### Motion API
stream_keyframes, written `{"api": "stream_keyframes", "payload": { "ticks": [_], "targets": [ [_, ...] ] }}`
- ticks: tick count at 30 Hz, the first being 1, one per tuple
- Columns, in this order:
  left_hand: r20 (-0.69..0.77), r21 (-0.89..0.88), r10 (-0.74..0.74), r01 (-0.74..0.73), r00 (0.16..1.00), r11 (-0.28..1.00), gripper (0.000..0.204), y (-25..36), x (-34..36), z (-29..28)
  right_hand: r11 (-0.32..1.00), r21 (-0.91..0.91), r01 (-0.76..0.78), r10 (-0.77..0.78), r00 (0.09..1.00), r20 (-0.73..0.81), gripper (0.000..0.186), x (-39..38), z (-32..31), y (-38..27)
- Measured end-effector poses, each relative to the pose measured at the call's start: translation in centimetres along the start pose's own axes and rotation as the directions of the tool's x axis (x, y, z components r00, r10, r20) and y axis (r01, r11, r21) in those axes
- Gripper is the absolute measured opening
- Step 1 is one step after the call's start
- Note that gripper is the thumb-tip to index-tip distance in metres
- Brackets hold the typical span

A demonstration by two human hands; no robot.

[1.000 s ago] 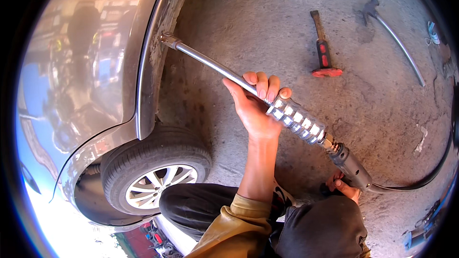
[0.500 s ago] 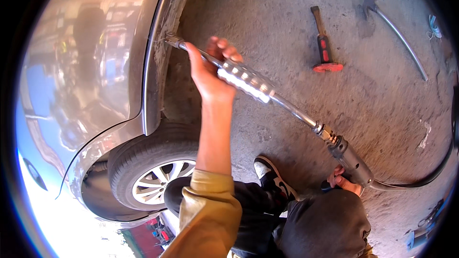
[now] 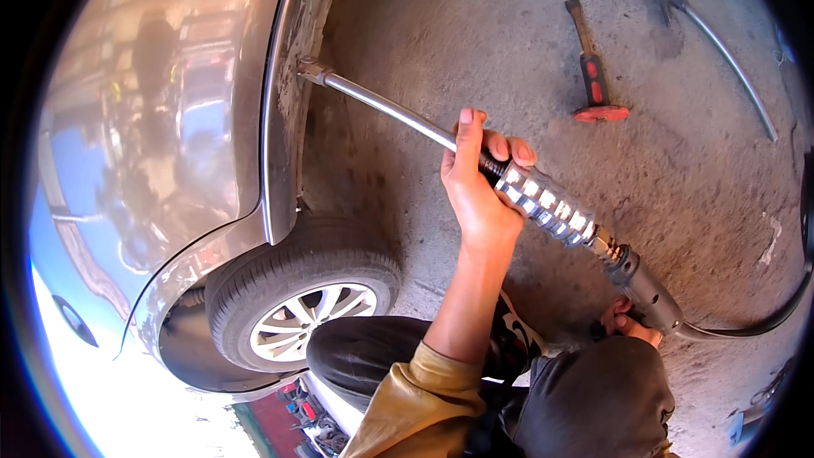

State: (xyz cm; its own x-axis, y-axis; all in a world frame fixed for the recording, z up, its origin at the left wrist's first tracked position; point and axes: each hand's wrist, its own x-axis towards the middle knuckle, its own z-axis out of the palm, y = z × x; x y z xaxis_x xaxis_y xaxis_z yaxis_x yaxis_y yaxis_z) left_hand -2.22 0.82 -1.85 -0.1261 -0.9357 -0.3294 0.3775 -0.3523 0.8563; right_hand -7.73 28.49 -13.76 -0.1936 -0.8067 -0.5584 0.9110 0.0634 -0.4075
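A slide hammer dent puller runs from the car's lower sill to my right knee. Its tip [image 3: 312, 70] touches the scraped sill [image 3: 284, 93], and the bare steel rod [image 3: 386, 108] slopes down to the right. My left hand [image 3: 483, 191] is closed round the near-car end of the shiny, ridged sliding weight [image 3: 547, 208]. That weight now rests close to the brass fitting [image 3: 604, 244]. At the back end my right hand [image 3: 632, 322] grips the dark grey pistol handle [image 3: 649, 293], partly hidden by my knee. A black hose [image 3: 746, 333] leaves the handle.
The car's glossy body [image 3: 170, 119] and rear wheel [image 3: 314, 318] stand at left. A chisel with a red guard [image 3: 593, 80] and a claw hammer with a steel shaft [image 3: 725, 55] lie on the concrete floor [image 3: 475, 25]. A blue object [image 3: 746, 424] lies lower right.
My left hand has slid the weight along the rod, away from the car and down right toward the handle. The right hand stays on the handle; the view has shifted slightly.
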Motion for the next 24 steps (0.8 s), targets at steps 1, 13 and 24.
{"api": "stream_keyframes", "payload": {
  "ticks": [1, 13, 24],
  "targets": [
    [-0.026, 0.013, -0.016, 0.017, 1.000, 1.000, 0.022, 0.4, 0.2, -0.2, 1.000, -0.018, -0.023, 0.023, 1.000, -0.003, 0.028, -0.1, -0.2, 0.1],
    [-0.169, 0.075, 0.211, -0.201, 0.963, 0.977, 0.033, -0.1, -0.4, -0.9, 0.993, 0.088, -0.073, 0.069, 0.996, 0.051, 0.027, 0.5, 0.6, 1.1],
    [-0.163, 0.019, -0.028, 0.032, 0.986, 0.999, 0.040, 0.8, -1.0, 0.5, 0.995, -0.094, -0.042, 0.032, 0.994, -0.104, 0.029, -0.3, 0.1, -0.3]
  ]
}}
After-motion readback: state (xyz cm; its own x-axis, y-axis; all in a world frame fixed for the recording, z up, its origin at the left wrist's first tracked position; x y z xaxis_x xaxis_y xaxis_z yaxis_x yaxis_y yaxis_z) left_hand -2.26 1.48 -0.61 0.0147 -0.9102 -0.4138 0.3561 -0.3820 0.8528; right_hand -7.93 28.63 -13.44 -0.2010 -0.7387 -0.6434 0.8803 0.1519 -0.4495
